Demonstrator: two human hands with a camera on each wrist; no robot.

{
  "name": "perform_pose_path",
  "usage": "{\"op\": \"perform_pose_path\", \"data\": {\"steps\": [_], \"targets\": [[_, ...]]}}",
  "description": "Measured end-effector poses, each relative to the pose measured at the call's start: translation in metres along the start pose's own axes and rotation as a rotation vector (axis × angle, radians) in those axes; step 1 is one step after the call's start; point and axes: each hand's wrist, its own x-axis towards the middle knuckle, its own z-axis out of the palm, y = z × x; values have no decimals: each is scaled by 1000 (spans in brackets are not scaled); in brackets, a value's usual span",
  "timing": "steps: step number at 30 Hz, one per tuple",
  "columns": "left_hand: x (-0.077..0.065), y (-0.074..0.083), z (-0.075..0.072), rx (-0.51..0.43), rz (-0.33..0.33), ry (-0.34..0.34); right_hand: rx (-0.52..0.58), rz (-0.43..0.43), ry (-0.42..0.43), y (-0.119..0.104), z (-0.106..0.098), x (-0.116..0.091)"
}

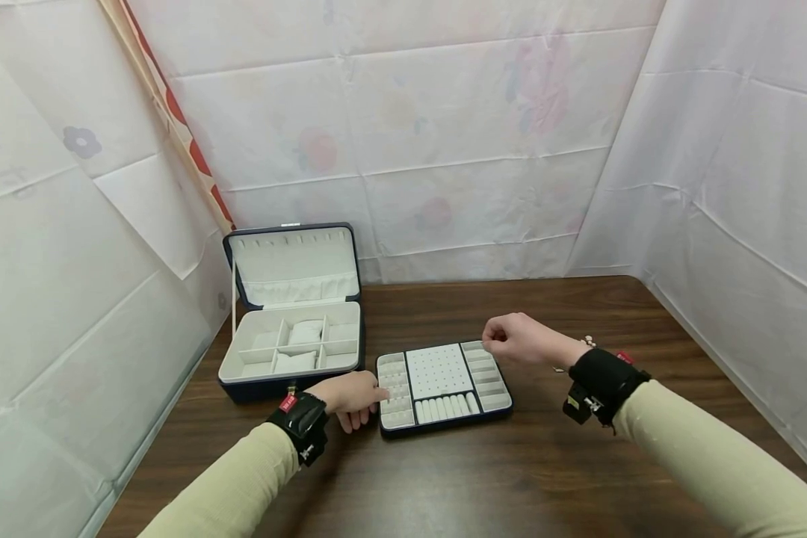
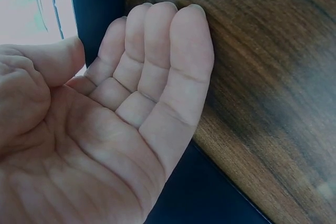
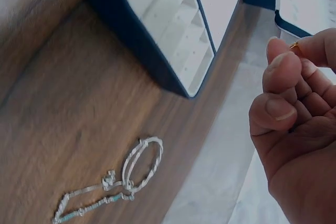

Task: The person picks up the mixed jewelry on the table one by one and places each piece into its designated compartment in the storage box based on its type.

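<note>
A shallow navy jewelry tray [image 1: 412, 428] with white compartments lies on the table. At its left end, my left hand [image 1: 353, 396] holds the edge, thumb over the rim and fingers along the outer wall; in the left wrist view the fingers [image 2: 191, 45] reach down toward the wood. Above the tray's far right corner is my right hand [image 1: 521, 338]. It pinches a small gold piece of jewelry [image 3: 294, 45] between thumb and fingertip, mostly hidden by the fingers. White slots [image 1: 489, 387] run down the tray's right side below this hand.
An open navy jewelry box [image 1: 262, 390] stands left of the tray, its lid [image 1: 296, 261] leaning back and pale cushions [image 1: 305, 332] inside. Beaded bracelets [image 3: 143, 165] lie on the table near the right wrist. White sheets [image 1: 444, 149] hang behind the table and at both sides.
</note>
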Motion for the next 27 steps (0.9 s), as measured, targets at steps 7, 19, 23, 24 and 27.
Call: {"op": "perform_pose_path", "data": {"steps": [7, 19, 23, 24, 27], "targets": [[-1, 0, 0, -2, 6, -6, 96, 15, -57, -4, 11, -1], [0, -1, 0, -10, 1, -11, 174, -1, -145, -6, 29, -3], [-1, -1, 0, -14, 2, -11, 201, 5, -177, -4, 33, -2], [-1, -1, 0, -14, 3, -10, 202, 6, -183, -3, 34, -2], [-2, 0, 0, -14, 6, -8, 209, 7, -190, -3, 37, -2]]}}
